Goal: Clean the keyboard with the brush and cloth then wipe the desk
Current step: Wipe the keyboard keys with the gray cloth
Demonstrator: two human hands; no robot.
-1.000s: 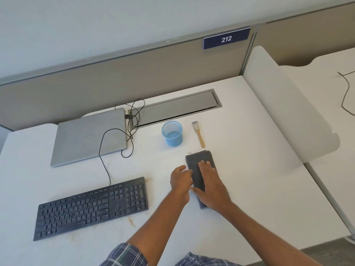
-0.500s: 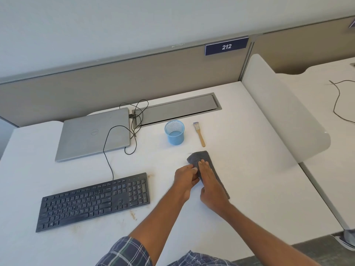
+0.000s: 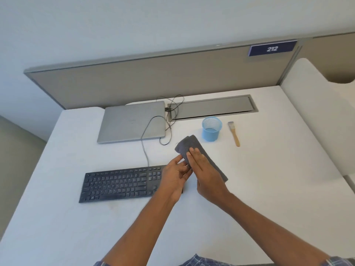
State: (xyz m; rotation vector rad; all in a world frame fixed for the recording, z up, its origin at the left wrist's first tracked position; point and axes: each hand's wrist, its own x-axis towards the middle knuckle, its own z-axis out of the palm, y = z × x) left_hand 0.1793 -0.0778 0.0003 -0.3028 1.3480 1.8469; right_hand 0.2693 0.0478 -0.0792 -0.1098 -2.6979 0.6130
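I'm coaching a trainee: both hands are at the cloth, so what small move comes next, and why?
Probably grip the cloth with the right hand and carry it left to the keyboard: that hand lies flat on it, and the keyboard sits close by.

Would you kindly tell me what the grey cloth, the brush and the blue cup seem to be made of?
The grey cloth looks like soft matte microfibre or terry: fuzzy nap, rounded folds. The brush seems to have a pale wooden handle, a metal ferrule and light bristles. The blue cup looks like painted wire mesh: a fine see-through grid in its wall, likely metal.
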